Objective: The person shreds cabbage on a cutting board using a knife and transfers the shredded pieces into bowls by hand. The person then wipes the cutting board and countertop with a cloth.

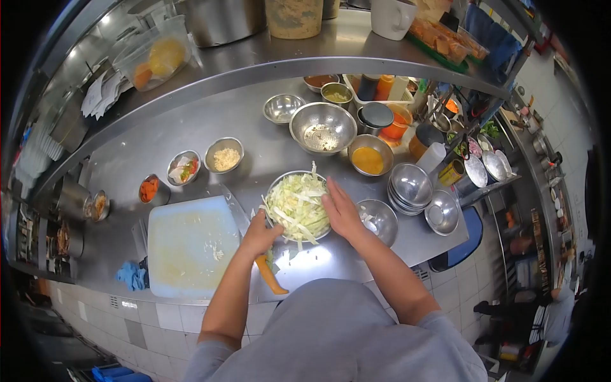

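Observation:
A metal bowl (316, 240) heaped with shredded cabbage (298, 207) sits on the steel counter in front of me. My left hand (259, 234) grips the bowl's near left side, its thumb by the rim. On the right side, my right hand (344, 209) lies against the cabbage and rim with its fingers stretched out. Cabbage strips stick up and hang over the edge. A knife with a yellow handle (271, 275) lies by my left wrist, its blade along a pale blue cutting board (184, 248). Just right of my right hand is another metal bowl (384, 223) with white bits inside.
Small bowls of minced garlic (226, 159), mixed chopped items (184, 169) and orange pieces (150, 190) stand to the left. Behind are a large bowl (323, 129) and yellow liquid (367, 160). Stacked bowls (410, 186) stand right. A steel shelf (305, 63) overhangs the counter. A person (560, 315) is far right.

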Demonstrator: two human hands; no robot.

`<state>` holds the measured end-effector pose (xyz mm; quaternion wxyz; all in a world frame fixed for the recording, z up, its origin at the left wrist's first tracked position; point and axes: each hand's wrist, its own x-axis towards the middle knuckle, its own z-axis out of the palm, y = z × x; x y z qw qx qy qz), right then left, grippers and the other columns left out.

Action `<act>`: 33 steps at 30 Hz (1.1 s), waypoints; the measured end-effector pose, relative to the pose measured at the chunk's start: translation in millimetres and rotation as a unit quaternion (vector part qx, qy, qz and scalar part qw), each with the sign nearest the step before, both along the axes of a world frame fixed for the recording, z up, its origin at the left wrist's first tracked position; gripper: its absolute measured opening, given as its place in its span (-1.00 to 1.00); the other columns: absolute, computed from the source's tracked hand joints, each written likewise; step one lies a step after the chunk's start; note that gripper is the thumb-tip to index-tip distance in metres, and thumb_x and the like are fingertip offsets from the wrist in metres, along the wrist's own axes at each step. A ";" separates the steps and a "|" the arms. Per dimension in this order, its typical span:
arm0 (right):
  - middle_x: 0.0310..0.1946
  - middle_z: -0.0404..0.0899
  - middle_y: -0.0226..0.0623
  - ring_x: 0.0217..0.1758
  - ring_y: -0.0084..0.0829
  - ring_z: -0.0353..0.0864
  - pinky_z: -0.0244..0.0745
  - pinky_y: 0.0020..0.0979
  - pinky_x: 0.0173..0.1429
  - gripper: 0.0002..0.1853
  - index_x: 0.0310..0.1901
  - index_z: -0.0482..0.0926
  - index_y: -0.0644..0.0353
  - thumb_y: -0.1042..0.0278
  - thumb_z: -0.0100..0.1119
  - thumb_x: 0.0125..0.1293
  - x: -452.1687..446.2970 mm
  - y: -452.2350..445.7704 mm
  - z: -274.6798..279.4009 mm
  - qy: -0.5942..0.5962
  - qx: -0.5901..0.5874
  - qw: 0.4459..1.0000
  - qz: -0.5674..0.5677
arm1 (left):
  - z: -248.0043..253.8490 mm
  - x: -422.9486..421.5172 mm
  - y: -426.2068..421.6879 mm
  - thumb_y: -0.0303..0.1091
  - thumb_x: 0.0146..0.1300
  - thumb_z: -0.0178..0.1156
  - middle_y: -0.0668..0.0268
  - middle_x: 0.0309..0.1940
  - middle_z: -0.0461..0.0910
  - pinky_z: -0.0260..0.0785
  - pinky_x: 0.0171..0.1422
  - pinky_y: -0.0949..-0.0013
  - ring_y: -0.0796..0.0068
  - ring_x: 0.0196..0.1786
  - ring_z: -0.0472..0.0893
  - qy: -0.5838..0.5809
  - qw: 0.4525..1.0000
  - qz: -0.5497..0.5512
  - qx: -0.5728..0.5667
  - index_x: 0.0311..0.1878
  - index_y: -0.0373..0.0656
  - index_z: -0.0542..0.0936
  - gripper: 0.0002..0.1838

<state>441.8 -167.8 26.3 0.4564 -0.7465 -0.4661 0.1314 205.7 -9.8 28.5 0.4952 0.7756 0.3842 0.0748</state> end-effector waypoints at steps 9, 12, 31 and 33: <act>0.53 0.51 0.06 0.78 0.10 0.19 -0.10 0.22 0.81 -0.33 0.34 0.61 0.36 -0.19 -0.07 0.74 21.5 59.4 16.7 -0.134 -0.118 0.971 0.161 | -2.9 36.7 -40.1 0.16 0.50 0.28 -0.26 0.73 0.11 -0.08 0.81 -0.24 -0.40 0.79 0.02 -0.073 0.972 0.068 0.211 0.75 -0.43 0.04 0.08; 0.41 0.60 0.01 0.72 0.09 0.28 -0.19 0.34 0.79 -0.37 0.22 0.66 0.28 -0.23 -0.05 0.71 22.0 57.8 21.0 -0.176 -0.131 0.964 0.149 | 21.8 44.5 -53.1 0.32 0.48 0.26 -0.27 0.71 0.13 -0.14 0.80 -0.36 -0.43 0.80 -0.07 0.010 0.958 0.036 0.285 0.75 -0.42 0.04 0.15; 0.74 -0.02 0.32 0.77 0.31 0.11 0.08 0.14 0.80 0.44 0.80 0.04 -0.13 -0.28 0.75 -0.05 6.9 3.8 46.3 -0.206 -0.134 0.941 0.232 | 29.4 22.4 -4.4 0.29 -0.24 0.77 -0.19 0.82 -0.11 -0.07 0.84 -0.25 -0.15 0.86 -0.08 -0.023 0.930 -0.147 0.336 0.83 -0.10 0.02 0.62; 0.73 -0.02 0.31 0.75 0.31 0.13 0.16 0.04 0.79 0.45 0.80 0.04 -0.15 -0.18 0.79 -0.07 8.4 11.8 43.2 -0.201 -0.144 0.942 0.229 | 37.2 34.2 -6.5 0.25 -0.23 0.78 -0.18 0.82 -0.12 -0.07 0.83 -0.30 -0.16 0.86 -0.09 0.002 0.940 -0.152 0.306 0.83 -0.08 -0.01 0.62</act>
